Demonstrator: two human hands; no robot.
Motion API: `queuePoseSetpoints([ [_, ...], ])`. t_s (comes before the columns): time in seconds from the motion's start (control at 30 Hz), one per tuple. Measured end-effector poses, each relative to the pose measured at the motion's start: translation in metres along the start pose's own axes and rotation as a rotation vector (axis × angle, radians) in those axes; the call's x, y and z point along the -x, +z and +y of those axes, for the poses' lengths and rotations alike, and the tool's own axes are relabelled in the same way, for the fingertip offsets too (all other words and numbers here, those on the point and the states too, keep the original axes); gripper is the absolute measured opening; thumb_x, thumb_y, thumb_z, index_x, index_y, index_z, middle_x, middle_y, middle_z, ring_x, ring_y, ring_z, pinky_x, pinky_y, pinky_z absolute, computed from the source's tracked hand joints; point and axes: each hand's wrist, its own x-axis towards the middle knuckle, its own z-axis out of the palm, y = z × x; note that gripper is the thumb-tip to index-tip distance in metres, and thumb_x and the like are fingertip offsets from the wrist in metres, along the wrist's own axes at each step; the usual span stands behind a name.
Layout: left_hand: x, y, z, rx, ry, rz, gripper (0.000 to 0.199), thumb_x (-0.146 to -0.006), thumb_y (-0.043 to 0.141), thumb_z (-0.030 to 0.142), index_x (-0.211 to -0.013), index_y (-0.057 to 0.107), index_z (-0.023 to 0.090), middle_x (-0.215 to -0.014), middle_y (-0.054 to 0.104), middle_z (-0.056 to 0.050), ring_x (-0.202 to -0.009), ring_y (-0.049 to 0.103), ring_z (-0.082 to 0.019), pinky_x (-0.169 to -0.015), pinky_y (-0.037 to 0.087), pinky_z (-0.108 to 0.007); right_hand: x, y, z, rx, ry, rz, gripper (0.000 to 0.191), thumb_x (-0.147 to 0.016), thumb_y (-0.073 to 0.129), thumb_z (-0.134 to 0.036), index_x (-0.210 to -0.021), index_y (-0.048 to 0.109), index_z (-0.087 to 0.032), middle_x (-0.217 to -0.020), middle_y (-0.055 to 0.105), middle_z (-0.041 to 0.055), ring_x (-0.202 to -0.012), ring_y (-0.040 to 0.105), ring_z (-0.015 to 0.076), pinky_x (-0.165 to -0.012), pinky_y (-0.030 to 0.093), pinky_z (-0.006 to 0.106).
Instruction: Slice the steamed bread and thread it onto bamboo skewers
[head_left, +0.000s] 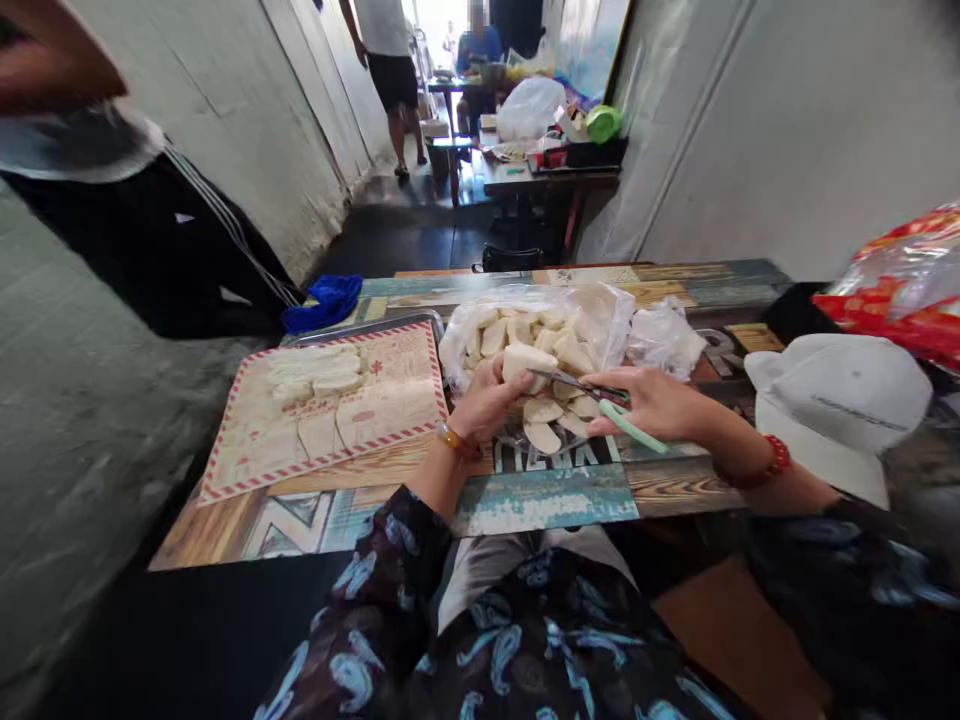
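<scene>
My left hand (489,404) grips a thick pale slice of food (529,364), perhaps bamboo shoot or tofu, above an opened clear plastic bag (616,318). In my right hand (652,402) is a pair of scissors (634,425) with light green handles, its blades touching the slice's right side. Many more cream-coloured pieces (517,330) fill the bag, and a few flat ones (541,436) lie at its near edge. On the left, a tray lined with printed paper (390,400) holds rows of pale slices (315,372).
A blue cloth (324,302) lies behind the tray. At right are a crumpled plastic bag (667,338), a white cap (840,400) and a red package (900,285). A person in black trousers (172,235) stands at left. Farther back are two people and a cluttered table (551,180).
</scene>
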Motion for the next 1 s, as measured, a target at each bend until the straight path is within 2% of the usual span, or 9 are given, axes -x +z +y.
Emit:
queuePoseSetpoints([
  [0.13, 0.001, 0.001, -0.002, -0.007, 0.001, -0.005, 0.046, -0.069, 0.089, 0.045, -0.095, 0.071, 0.011, -0.084, 0.069, -0.004, -0.074, 0.061, -0.012, -0.070, 0.051, -0.024, 0.002, 0.003, 0.004, -0.063, 0.030, 0.008, 0.058, -0.076, 0.079, -0.052, -0.123, 0.077, -0.019, -0.094, 0.080, 0.0062, -0.086, 0.073, 0.0269, -0.072, 0.056, 0.032],
  [0.27, 0.002, 0.002, -0.001, -0.006, -0.010, -0.017, 0.045, -0.070, 0.088, 0.044, -0.095, 0.071, 0.012, -0.085, 0.070, -0.004, -0.076, 0.063, -0.014, -0.071, 0.052, -0.026, 0.004, 0.007, 0.010, -0.075, 0.036, 0.026, 0.051, -0.077, 0.077, -0.051, -0.117, 0.080, -0.018, -0.086, 0.080, 0.0042, -0.078, 0.073, 0.0259, -0.068, 0.053, 0.030],
  [0.47, 0.001, 0.001, -0.002, -0.033, -0.013, -0.029, 0.046, -0.071, 0.088, 0.042, -0.101, 0.071, 0.012, -0.090, 0.071, -0.005, -0.079, 0.063, -0.014, -0.074, 0.051, -0.025, 0.008, 0.012, 0.015, -0.092, 0.016, 0.037, 0.054, -0.080, 0.072, -0.056, -0.113, 0.081, -0.015, -0.089, 0.081, 0.0070, -0.078, 0.072, 0.0264, -0.068, 0.051, 0.030],
  [0.6, 0.002, 0.000, -0.003, -0.066, -0.011, -0.005, 0.046, -0.071, 0.088, 0.041, -0.102, 0.069, 0.012, -0.093, 0.070, -0.005, -0.081, 0.062, -0.013, -0.075, 0.050, -0.024, 0.011, 0.012, 0.013, -0.052, 0.000, 0.064, 0.056, -0.083, 0.069, -0.059, -0.114, 0.080, -0.013, -0.084, 0.080, 0.0087, -0.076, 0.072, 0.0270, -0.062, 0.048, 0.030],
  [0.73, 0.003, 0.001, -0.001, -0.071, -0.008, 0.032, 0.045, -0.071, 0.087, 0.038, -0.102, 0.067, 0.013, -0.095, 0.069, -0.005, -0.081, 0.062, -0.014, -0.072, 0.052, -0.026, 0.009, 0.013, 0.012, -0.043, -0.022, 0.057, 0.049, -0.086, 0.066, -0.058, -0.103, 0.082, -0.015, -0.079, 0.080, 0.0067, -0.074, 0.072, 0.0251, -0.062, 0.047, 0.028],
  [0.87, 0.004, 0.003, 0.002, -0.026, 0.002, 0.075, 0.052, -0.067, 0.090, 0.035, -0.107, 0.065, 0.015, -0.104, 0.069, -0.005, -0.090, 0.063, -0.016, -0.078, 0.053, -0.027, 0.008, 0.014, 0.014, 0.005, 0.050, 0.070, 0.051, -0.080, 0.074, -0.055, -0.113, 0.079, -0.016, -0.089, 0.081, 0.0072, -0.080, 0.074, 0.0265, -0.068, 0.052, 0.030],
  [1.0, 0.004, 0.003, 0.005, 0.063, -0.020, 0.027, 0.055, -0.068, 0.088, 0.041, -0.112, 0.065, 0.017, -0.110, 0.069, -0.007, -0.096, 0.064, -0.019, -0.083, 0.054, -0.031, 0.011, 0.010, 0.016, -0.016, 0.073, 0.067, 0.059, -0.077, 0.077, -0.054, -0.122, 0.075, -0.016, -0.099, 0.081, 0.0082, -0.089, 0.075, 0.0289, -0.076, 0.056, 0.033],
])
